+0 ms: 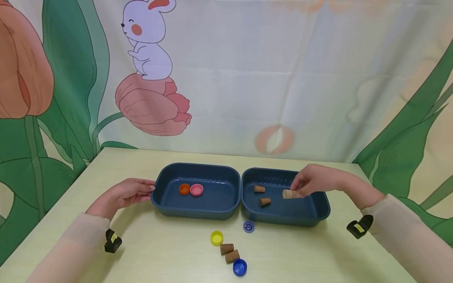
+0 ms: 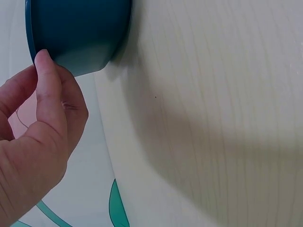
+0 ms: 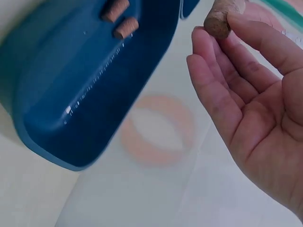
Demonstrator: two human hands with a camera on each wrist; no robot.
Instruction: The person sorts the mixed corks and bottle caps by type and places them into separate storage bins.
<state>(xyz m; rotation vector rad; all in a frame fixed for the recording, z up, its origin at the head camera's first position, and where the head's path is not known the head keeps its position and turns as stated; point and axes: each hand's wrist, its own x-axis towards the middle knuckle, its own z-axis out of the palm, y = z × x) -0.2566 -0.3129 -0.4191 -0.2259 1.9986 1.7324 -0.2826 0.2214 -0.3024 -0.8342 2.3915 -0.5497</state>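
Near the front edge of your tabletop (image 1: pixel 170 251) you see a yellow cap (image 1: pixel 217 237), a purple cap (image 1: pixel 249 226), a blue cap (image 1: pixel 240 267) and two loose corks (image 1: pixel 229 252). Behind the far edge hangs a rabbit-and-tulip backdrop (image 1: pixel 148 70).

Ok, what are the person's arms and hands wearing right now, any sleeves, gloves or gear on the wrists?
Both hands are bare, no gloves or rings visible. The left hand and right hand come out of long, pale peach sleeves reaching to the wrists. Under each wrist hangs a small black device with a yellow marking, the right one likewise. No cables show.
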